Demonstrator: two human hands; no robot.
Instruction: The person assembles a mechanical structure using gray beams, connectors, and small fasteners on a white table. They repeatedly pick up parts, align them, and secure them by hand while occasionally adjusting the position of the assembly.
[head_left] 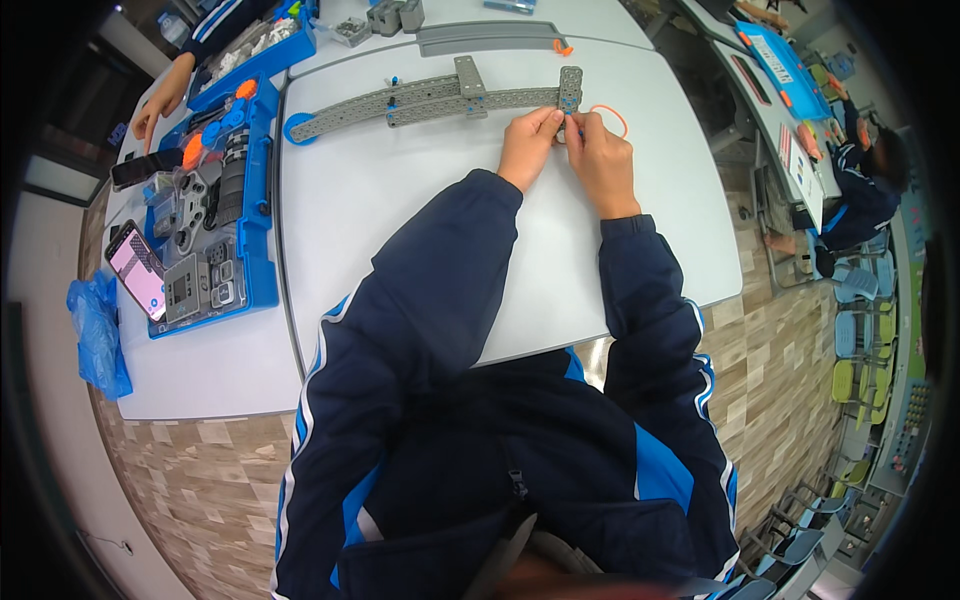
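On smooth white table (420,230), both hands pinching perforated grey beam (440,98), perhaps plastic

Left hand (528,145) and right hand (600,150) together (fingers pinched)

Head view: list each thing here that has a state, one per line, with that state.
left hand: pinching a small part at the beam frame's right end
right hand: fingers closed on the same spot
grey beam frame: lying flat, partly assembled
orange rubber band: loose on the table
blue parts tray: open, filled
phone: screen lit
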